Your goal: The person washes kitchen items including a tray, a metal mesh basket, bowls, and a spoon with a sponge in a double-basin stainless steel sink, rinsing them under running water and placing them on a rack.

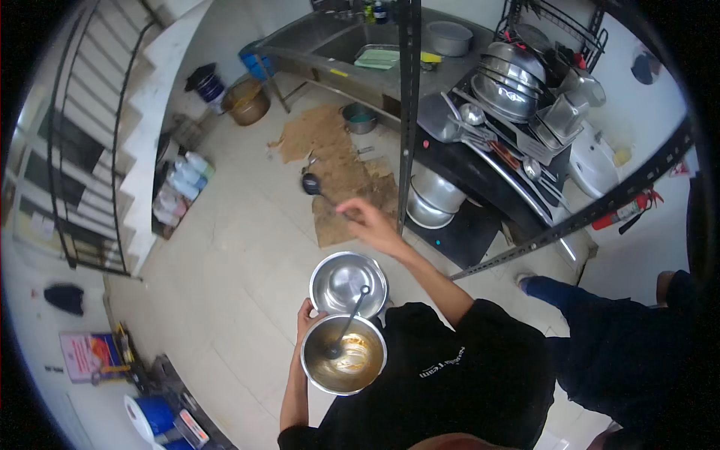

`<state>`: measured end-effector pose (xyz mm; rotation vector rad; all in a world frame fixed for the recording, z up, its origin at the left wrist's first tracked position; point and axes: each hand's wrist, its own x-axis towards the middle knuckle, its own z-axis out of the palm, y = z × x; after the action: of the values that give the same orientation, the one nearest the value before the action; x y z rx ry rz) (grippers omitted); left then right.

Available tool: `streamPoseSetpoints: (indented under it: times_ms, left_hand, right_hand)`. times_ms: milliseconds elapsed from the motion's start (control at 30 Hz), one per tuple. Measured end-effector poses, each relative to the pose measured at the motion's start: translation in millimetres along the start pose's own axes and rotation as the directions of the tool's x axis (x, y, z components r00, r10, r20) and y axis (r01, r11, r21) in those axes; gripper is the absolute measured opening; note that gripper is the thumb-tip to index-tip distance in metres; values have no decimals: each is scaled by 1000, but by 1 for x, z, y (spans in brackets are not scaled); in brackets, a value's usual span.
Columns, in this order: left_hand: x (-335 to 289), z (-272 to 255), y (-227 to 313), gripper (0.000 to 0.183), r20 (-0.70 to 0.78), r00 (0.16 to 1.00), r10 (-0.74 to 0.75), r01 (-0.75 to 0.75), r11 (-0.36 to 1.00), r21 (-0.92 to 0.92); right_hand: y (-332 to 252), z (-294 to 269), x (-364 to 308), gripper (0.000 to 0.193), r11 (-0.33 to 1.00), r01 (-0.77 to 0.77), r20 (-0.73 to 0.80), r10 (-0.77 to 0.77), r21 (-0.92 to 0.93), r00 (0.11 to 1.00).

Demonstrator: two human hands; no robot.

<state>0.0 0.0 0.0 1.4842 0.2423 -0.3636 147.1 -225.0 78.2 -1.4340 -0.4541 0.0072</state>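
Note:
My right hand (366, 223) is closed round the handle of a black ladle (310, 184), held out over the floor with its head to the far left. My left hand (306, 321) grips the rim of a steel bowl (319, 380) smeared with yellow-brown residue, close to my body. A second dark ladle (347, 327) lies in that bowl, its handle reaching over the far rim. Just beyond, a shiny steel bowl (330, 274) sits against the first one. Whether my left fingers also touch this farther bowl, I cannot tell.
Flattened cardboard (337, 161) covers floor ahead, with a small pot (360, 118) on it. A metal sink (322, 49) stands behind. At right, a black table (480, 176) bears steel bowls and utensils beside a metal post (409, 112). Another person's leg (559, 292) is at right.

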Motion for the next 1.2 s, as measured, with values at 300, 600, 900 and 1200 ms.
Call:
streamPoseSetpoints:
  times_ms: [300, 600, 900, 1200]
  left_hand:
    - [249, -24, 107, 11, 134, 989, 57, -72, 992, 108]
    - [520, -9, 219, 20, 346, 938, -9, 18, 1000, -24]
    - [677, 102, 273, 26, 720, 693, -31, -143, 974, 179]
    - [774, 250, 324, 27, 781, 616, -100, -172, 951, 257]
  right_hand:
    - [8, -43, 258, 31, 993, 72, -262, -95, -97, 960]
    - [68, -214, 437, 30, 995, -7, -703, -63, -95, 708]
    - [8, -471, 437, 20, 859, -52, -852, -511, -509, -111]
    - [-137, -747, 303, 26, 73, -997, -696, -718, -28, -33]
